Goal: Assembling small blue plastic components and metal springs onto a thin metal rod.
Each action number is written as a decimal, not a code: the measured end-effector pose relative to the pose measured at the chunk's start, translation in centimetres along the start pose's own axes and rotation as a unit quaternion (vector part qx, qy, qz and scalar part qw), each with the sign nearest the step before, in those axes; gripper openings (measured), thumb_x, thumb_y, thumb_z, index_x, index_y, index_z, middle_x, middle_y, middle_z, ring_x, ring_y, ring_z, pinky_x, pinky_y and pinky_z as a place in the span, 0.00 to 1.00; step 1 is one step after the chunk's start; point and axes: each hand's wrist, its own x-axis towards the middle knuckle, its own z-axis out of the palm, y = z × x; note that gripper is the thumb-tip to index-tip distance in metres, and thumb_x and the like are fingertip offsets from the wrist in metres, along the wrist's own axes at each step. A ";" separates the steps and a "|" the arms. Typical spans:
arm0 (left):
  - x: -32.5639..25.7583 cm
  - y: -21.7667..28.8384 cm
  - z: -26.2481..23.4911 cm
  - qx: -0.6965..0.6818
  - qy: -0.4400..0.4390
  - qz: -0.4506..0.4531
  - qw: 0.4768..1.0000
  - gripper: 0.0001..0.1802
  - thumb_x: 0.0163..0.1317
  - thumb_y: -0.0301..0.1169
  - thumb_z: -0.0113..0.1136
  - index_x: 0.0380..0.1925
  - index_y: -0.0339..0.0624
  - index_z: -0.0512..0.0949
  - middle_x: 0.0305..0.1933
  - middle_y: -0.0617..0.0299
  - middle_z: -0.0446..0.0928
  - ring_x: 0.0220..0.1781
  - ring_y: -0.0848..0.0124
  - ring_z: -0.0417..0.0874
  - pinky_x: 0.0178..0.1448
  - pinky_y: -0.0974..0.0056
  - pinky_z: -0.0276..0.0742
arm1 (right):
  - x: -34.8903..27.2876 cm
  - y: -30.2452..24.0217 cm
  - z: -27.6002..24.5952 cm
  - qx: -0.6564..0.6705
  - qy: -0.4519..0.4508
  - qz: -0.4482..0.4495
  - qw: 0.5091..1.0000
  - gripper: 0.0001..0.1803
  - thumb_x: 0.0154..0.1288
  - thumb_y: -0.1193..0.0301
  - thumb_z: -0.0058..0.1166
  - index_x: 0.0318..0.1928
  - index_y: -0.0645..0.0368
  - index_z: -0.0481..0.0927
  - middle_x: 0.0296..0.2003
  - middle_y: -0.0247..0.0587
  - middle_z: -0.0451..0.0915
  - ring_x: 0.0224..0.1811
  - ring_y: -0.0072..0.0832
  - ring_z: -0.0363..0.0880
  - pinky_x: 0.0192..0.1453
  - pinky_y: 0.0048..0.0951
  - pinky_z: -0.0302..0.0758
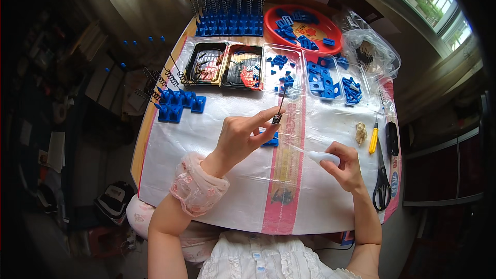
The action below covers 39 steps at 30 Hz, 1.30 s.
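Over the middle of the table my left hand point(238, 133) pinches a dark coil spring point(277, 118) between thumb and finger. A thin straight rod point(282, 99) rises from the spring to a small blue tip. Just below those fingertips a blue plastic base point(270, 139) lies on the sheet, partly covered by the hand. To the right, my right hand point(345, 167) is closed round a small white squeeze bottle point(326, 158). Its long thin nozzle points left, toward the blue base, and looks apart from it.
Blue bases with springs and rods stand at left point(175, 106) and in a large group at the back point(229, 23). Black trays point(192, 81), clear trays point(267, 89) and a red basin point(336, 46) hold parts. Scissors point(382, 188) and a yellow-handled tool point(373, 140) lie right.
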 end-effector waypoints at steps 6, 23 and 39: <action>-0.1 -0.2 0.0 0.001 -0.004 -0.001 1.000 0.25 0.60 0.25 0.76 0.58 0.50 0.85 0.28 0.66 0.87 0.21 0.76 0.84 0.26 0.69 0.77 | 0.0 0.1 -0.1 -0.002 0.006 -0.005 1.000 0.08 0.62 0.75 0.66 0.32 0.65 0.80 0.21 0.30 0.77 0.23 0.13 0.68 0.24 0.22 0.59; 0.0 -0.1 0.0 -0.007 0.003 -0.001 1.000 0.24 0.59 0.24 0.76 0.57 0.49 0.85 0.28 0.66 0.87 0.21 0.77 0.83 0.26 0.70 0.76 | 0.1 -0.2 0.1 0.004 -0.001 0.012 1.000 0.07 0.63 0.75 0.66 0.34 0.65 0.80 0.23 0.28 0.77 0.25 0.12 0.68 0.25 0.21 0.60; -0.1 -0.1 0.0 -0.001 -0.005 -0.006 1.000 0.25 0.59 0.24 0.76 0.58 0.51 0.85 0.29 0.66 0.87 0.21 0.77 0.84 0.25 0.70 0.77 | 0.0 0.0 -0.1 -0.005 -0.007 0.005 1.000 0.08 0.62 0.73 0.67 0.32 0.65 0.81 0.23 0.30 0.76 0.24 0.14 0.67 0.25 0.23 0.59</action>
